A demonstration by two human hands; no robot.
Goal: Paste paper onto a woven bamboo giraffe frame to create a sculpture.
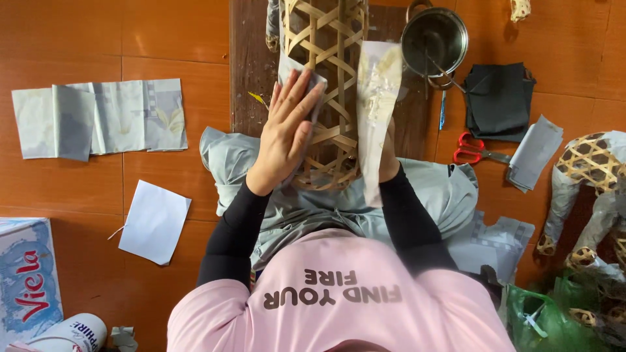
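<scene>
I press my left hand flat and open on a paper patch on the woven basket in my lap, my right hand, mostly hidden, holds a paper strip; most weave is bare.

red scissors right of board, steel pot at floor's top edge, dark cloth beside it, white sheet left
</scene>
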